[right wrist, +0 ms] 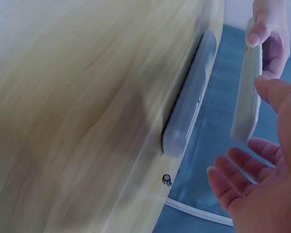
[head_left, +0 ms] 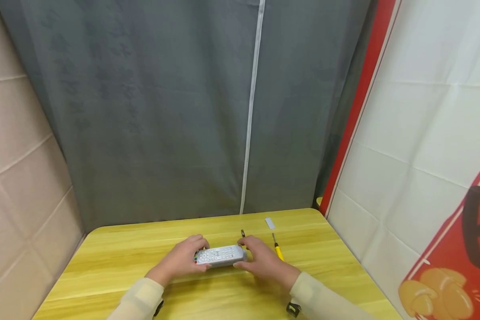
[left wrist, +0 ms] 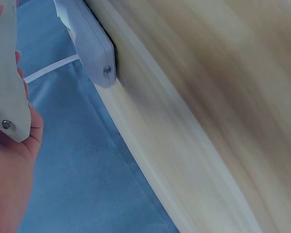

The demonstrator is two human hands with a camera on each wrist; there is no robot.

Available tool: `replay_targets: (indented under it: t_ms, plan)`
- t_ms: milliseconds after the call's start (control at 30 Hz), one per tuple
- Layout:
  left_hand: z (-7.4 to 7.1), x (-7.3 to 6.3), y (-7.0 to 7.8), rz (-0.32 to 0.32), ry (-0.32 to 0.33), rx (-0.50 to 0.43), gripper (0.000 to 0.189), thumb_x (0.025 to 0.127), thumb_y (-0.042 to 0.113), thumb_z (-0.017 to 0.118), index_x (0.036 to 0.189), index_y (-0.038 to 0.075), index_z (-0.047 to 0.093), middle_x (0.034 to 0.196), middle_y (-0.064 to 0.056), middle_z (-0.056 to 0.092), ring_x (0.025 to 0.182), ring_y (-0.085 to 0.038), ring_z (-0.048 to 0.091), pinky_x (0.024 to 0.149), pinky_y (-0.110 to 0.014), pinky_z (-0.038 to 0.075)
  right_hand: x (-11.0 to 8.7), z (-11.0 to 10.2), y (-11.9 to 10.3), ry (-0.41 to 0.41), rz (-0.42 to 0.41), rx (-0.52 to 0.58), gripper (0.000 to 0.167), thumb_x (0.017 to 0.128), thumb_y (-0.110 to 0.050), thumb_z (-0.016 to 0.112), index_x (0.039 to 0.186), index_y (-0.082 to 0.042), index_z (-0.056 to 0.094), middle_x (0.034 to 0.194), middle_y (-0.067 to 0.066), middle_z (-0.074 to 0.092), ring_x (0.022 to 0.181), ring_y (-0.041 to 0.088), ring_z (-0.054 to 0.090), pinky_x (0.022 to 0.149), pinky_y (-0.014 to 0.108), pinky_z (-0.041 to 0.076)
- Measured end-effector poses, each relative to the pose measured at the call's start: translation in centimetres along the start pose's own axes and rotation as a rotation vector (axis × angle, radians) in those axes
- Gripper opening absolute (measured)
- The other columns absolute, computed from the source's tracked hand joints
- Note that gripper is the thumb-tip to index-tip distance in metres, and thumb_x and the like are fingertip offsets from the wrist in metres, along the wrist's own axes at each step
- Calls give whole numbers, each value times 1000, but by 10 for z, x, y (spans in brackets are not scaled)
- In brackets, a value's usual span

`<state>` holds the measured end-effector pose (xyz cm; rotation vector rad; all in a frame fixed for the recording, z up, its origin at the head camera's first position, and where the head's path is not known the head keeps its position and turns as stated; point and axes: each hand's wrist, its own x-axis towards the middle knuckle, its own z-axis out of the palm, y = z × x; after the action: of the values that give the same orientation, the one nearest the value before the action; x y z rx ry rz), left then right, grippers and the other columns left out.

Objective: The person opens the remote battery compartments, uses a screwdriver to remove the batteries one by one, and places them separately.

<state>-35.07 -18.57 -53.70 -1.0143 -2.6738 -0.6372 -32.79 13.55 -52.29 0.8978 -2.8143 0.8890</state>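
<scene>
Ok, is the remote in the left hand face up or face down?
Face up: the remote shows its buttons in the head view.

Grey remote [head_left: 219, 254], yellow wood-grained table [head_left: 116, 262]

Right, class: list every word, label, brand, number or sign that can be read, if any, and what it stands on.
None reads clearly.
Silver-grey plastic remote control: key markings, too small.
White-and-red fabric wall sheet: large black strokes, cut off, unreadable.
Dark grey fabric curtain: faint marks, too blurred.
</scene>
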Motion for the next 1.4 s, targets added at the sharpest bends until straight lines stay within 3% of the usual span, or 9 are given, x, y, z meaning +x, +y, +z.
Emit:
replay_targets:
  t_ms: [200, 433, 1400]
  plan:
    - [5, 8, 9, 22, -13, -6, 39, 86, 42, 93, 115, 30, 69, 107, 18, 57, 98, -6, 55, 85, -34, 54, 8, 7, -3, 25, -91, -56, 57, 100, -46, 84, 141, -10, 68, 133, 0, 68, 119, 14, 62, 104, 38, 55]
    - [8, 13, 18, 41, -24, -29, 39, 86, 43, 93, 112, 29, 68, 106, 17, 57, 92, -6, 54, 80, -31, 52, 14, 10, -3, 1, -134, -73, 47, 98, -42, 87, 132, -13, 73, 121, -5, 70, 106, 6, 60, 93, 28, 55]
    - [13, 18, 30, 31, -38, -42, 39, 86, 39, 94, 114, 26, 69, 109, 14, 59, 96, -6, 55, 84, -32, 53, 10, 15, 0, 11, -144, 3, 43, 97, -40, 88, 128, -15, 72, 118, -8, 65, 101, 4, 59, 88, 25, 55]
